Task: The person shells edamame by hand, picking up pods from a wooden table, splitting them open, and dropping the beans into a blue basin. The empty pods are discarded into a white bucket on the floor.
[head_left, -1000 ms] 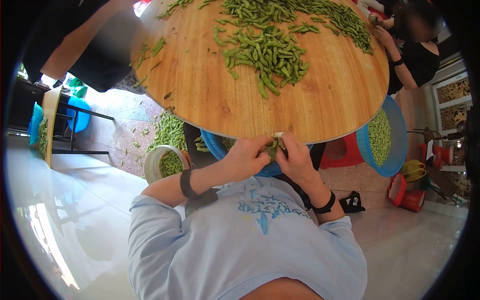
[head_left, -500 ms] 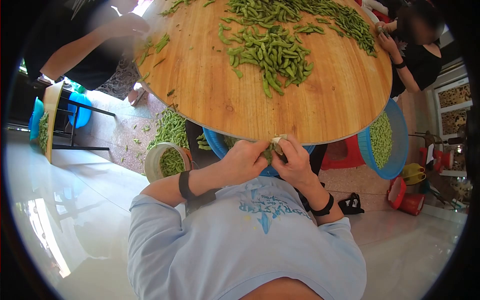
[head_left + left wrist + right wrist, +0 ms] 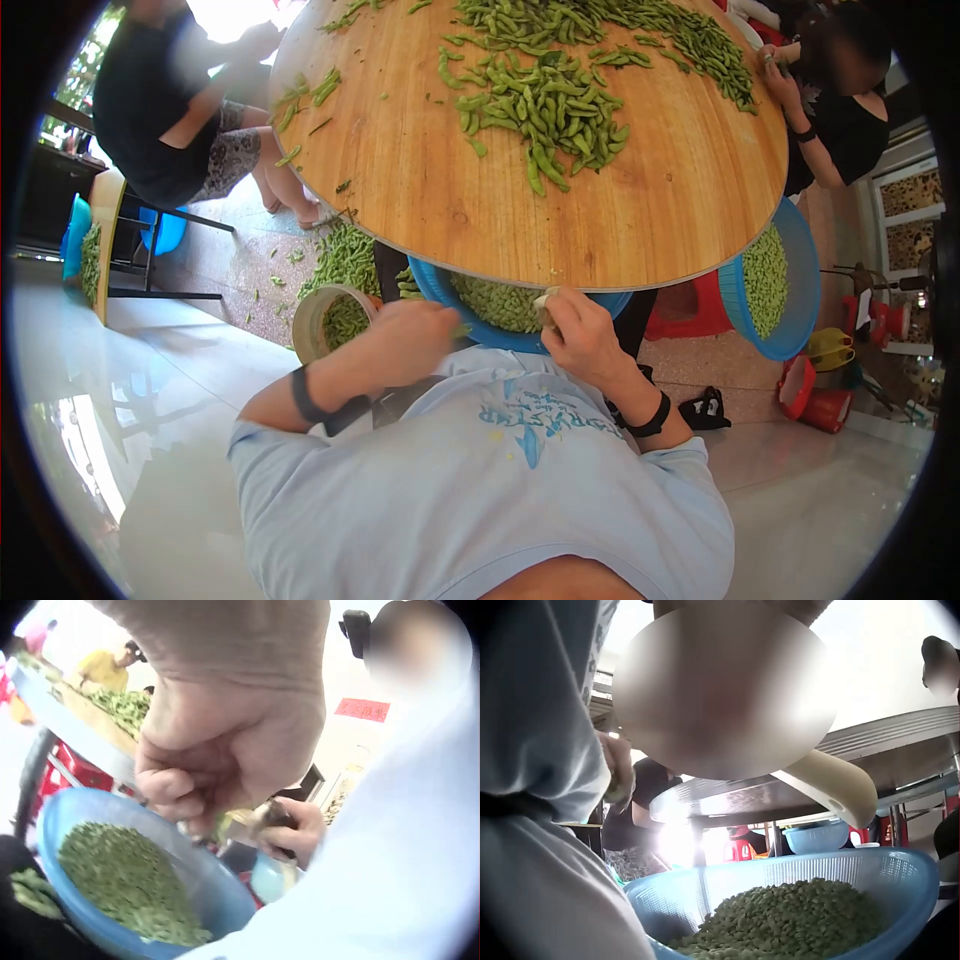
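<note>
My left hand [image 3: 410, 340] is curled in a fist over the left rim of a blue basket [image 3: 440, 292] on my lap, with a bit of green pod [image 3: 462, 329] showing at its fingers. The left wrist view shows that hand [image 3: 217, 750] closed above the basket [image 3: 217, 889], which is filled with shelled green beans [image 3: 120, 877]. At the table's edge my right hand [image 3: 580, 335] grips a small cream-coloured tool [image 3: 545, 299], seen as a pale curved piece [image 3: 832, 787] in the right wrist view. The two hands are apart.
A round wooden table [image 3: 420, 190] carries heaps of green pods [image 3: 545, 110]. A second blue basket [image 3: 795, 300] of beans stands at the right; a bucket [image 3: 318, 322] and spilled pods [image 3: 345, 255] lie on the floor. Other people sit at the far left [image 3: 160, 110] and right [image 3: 840, 110].
My hands were together working a pod at the table's edge. The left hand has pulled away to the left and down, uncovering the beans in the basket. The right hand has stayed.
</note>
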A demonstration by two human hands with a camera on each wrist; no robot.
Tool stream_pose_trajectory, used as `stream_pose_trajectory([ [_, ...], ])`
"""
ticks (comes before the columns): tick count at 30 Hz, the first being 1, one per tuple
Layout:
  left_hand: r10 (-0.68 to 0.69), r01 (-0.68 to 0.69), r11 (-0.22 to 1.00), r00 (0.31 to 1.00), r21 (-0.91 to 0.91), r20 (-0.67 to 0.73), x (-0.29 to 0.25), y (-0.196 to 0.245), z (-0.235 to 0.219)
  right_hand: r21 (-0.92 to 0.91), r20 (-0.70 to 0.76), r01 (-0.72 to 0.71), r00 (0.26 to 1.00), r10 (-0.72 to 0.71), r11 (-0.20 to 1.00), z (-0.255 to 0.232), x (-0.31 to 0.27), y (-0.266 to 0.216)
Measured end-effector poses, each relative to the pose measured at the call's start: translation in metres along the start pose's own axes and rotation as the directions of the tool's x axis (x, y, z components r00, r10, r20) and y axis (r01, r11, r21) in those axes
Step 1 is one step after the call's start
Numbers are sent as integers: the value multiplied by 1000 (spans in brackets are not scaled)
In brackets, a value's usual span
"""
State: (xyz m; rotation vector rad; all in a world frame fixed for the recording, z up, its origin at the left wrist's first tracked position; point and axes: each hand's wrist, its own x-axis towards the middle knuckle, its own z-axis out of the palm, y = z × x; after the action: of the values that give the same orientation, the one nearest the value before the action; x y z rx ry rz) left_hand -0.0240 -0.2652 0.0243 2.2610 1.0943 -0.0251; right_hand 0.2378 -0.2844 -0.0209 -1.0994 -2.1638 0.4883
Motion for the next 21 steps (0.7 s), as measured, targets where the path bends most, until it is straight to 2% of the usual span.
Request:
stream_pose_trajectory([
  [1,-90,78,978,994,196,54,-9,-6,-10,-4,-4,3,1000,-3,1000,-2,0,0],
  [2,-91,79,977,995,200,49,-14,-13,-14,-32,-15,31,999,-32,999,-2,0,-1],
  [4,-198,161,845,980,511,19,-21,-20,-22,-57,-32,67,997,-68,996,-2,1,-1],
  [5,-97,74,892,995,446,29,-15,-20,-27,-46,-52,73,996,-75,996,-1,1,-1],
  [6,-97,74,890,995,450,28,-5,-14,-32,-36,-71,76,994,-78,996,0,1,-2],
  [7,91,-38,934,987,356,-135,10,-5,-35,-39,-75,76,994,-79,996,1,1,-2],
  [8,257,-171,945,915,279,-311,26,1,-39,-40,-64,69,995,-71,997,1,2,-2],
  [10,360,-253,914,866,316,-347,64,-1,-45,-51,-50,66,996,-69,997,-1,3,-3],
  [12,423,-292,888,823,356,-380,103,1,-50,186,-74,-107,990,122,977,-4,3,-4],
  [13,424,-292,888,820,355,-384,122,-3,-49,182,-73,-105,990,120,978,-7,3,-4],
  [15,449,-287,856,825,429,-344,152,-9,-48,310,14,-274,959,284,910,-15,4,-5],
  [16,452,-288,856,822,430,-347,158,-10,-50,306,13,-272,959,282,912,-16,3,-2],
  [18,442,-319,864,851,391,-283,163,-10,-52,617,101,-422,880,465,665,-15,-4,4],
  [19,444,-322,862,852,391,-278,162,-10,-52,619,99,-423,878,469,662,-18,-5,6],
  [21,376,-290,904,889,315,-260,154,-11,-54,837,212,-441,807,551,324,-23,-4,8],
])
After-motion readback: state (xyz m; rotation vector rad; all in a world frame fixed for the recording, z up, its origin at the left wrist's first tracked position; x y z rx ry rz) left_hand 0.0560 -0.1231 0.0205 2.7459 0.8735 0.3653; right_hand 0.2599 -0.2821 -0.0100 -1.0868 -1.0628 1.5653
